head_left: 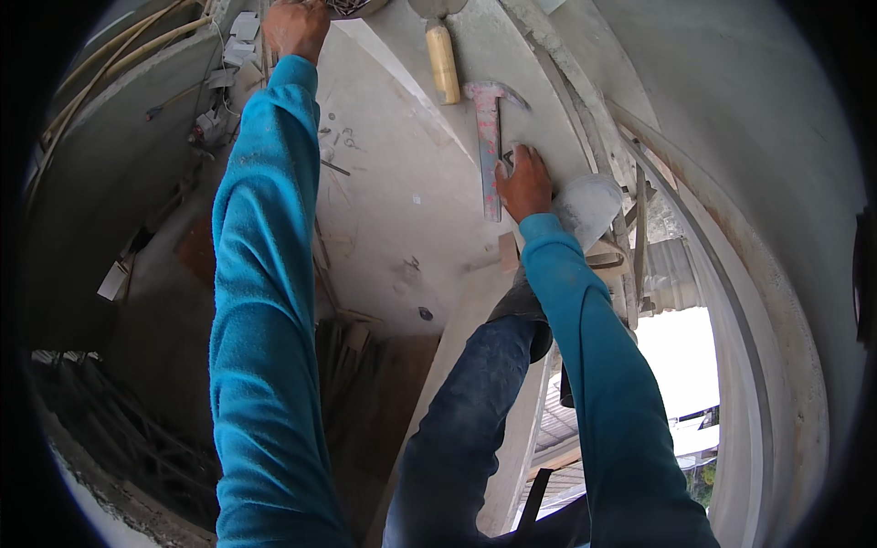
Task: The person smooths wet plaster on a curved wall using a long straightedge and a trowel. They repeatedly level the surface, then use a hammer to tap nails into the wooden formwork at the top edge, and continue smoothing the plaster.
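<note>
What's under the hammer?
A pale surface shows around most of the hammer. The spot right underneath is covered, so I can't tell whether anything small is hiding there. The right hand is at its handle, covering a bit more.

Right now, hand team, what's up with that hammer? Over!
Left hand stretched forward, grip hidden. Right hand beside hammer, grip unclear. Lying flat, wooden-handled tool close to its head.
</note>
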`<move>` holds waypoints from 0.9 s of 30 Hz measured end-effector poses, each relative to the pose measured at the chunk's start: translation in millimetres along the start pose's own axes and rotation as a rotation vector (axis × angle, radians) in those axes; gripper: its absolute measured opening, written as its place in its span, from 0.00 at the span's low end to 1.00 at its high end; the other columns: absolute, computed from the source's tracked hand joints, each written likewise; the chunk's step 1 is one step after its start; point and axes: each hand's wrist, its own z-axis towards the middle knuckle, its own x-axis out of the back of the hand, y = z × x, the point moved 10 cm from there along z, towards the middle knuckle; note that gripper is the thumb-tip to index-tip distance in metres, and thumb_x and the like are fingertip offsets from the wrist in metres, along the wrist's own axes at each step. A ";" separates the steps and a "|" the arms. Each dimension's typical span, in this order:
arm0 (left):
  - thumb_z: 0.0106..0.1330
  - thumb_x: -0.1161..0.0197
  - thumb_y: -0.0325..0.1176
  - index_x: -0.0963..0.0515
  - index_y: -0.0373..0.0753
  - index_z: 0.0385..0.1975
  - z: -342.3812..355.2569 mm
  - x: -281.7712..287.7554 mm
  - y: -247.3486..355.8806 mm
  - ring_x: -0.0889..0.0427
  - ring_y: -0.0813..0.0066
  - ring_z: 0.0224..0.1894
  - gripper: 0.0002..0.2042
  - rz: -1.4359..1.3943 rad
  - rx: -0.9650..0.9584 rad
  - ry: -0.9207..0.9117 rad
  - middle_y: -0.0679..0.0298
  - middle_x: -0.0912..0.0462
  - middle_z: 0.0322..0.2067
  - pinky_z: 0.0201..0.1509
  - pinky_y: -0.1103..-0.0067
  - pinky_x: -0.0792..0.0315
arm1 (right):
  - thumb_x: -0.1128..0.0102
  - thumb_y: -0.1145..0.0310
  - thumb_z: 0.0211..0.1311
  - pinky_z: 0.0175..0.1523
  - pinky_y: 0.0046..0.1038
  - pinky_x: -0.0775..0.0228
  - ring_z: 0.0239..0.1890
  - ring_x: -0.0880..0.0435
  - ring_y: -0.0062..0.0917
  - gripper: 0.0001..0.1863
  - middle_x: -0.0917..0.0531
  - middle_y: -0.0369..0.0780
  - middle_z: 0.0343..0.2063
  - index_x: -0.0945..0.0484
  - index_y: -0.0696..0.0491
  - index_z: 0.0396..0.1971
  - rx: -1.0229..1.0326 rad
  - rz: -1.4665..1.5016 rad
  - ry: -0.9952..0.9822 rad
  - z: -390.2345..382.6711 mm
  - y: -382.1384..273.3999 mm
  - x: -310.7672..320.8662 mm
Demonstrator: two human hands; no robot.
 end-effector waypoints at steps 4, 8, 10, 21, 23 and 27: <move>0.61 0.32 0.49 0.12 0.43 0.42 17.9 -43.3 -3.0 0.13 0.52 0.46 0.18 0.238 -0.159 -0.034 0.51 0.11 0.41 0.51 0.62 0.22 | 0.28 0.55 0.59 0.49 0.42 0.21 0.49 0.18 0.41 0.24 0.23 0.45 0.45 0.29 0.55 0.44 0.005 -0.079 0.013 -0.8 -11.6 -2.5; 0.62 0.32 0.46 0.13 0.45 0.46 15.8 -61.9 28.4 0.14 0.52 0.48 0.17 0.215 -0.403 0.027 0.52 0.13 0.44 0.53 0.62 0.22 | 0.26 0.51 0.57 0.45 0.40 0.20 0.46 0.18 0.38 0.28 0.24 0.43 0.43 0.30 0.55 0.43 0.018 -0.114 0.064 9.3 -23.6 -4.0; 0.63 0.34 0.44 0.14 0.47 0.47 20.1 -65.6 36.1 0.15 0.52 0.49 0.15 0.198 -0.502 0.034 0.53 0.13 0.47 0.53 0.62 0.22 | 0.24 0.51 0.55 0.45 0.41 0.20 0.45 0.17 0.43 0.29 0.22 0.47 0.42 0.29 0.56 0.43 0.024 -0.087 0.087 18.4 -28.4 -7.1; 0.65 0.38 0.37 0.15 0.48 0.47 5.3 -69.5 75.8 0.16 0.49 0.47 0.13 0.325 -0.708 0.007 0.53 0.15 0.46 0.53 0.61 0.23 | 0.25 0.58 0.47 0.44 0.45 0.22 0.42 0.17 0.43 0.25 0.22 0.45 0.39 0.29 0.53 0.39 -0.082 0.025 0.174 31.1 -23.9 4.0; 0.65 0.39 0.36 0.15 0.47 0.47 7.4 -55.9 68.7 0.15 0.49 0.47 0.12 0.203 -0.709 0.049 0.53 0.14 0.45 0.53 0.61 0.23 | 0.27 0.60 0.45 0.44 0.47 0.22 0.41 0.16 0.46 0.23 0.20 0.47 0.38 0.28 0.54 0.38 -0.068 0.173 0.239 27.3 -28.1 17.7; 0.69 0.36 0.40 0.17 0.39 0.44 89.9 -19.1 -64.6 0.14 0.64 0.46 0.12 -0.354 -0.396 -0.167 0.57 0.13 0.43 0.52 0.72 0.21 | 0.30 0.63 0.45 0.43 0.44 0.22 0.36 0.16 0.47 0.21 0.17 0.49 0.32 0.29 0.55 0.36 -0.183 0.525 0.068 17.9 -46.6 11.7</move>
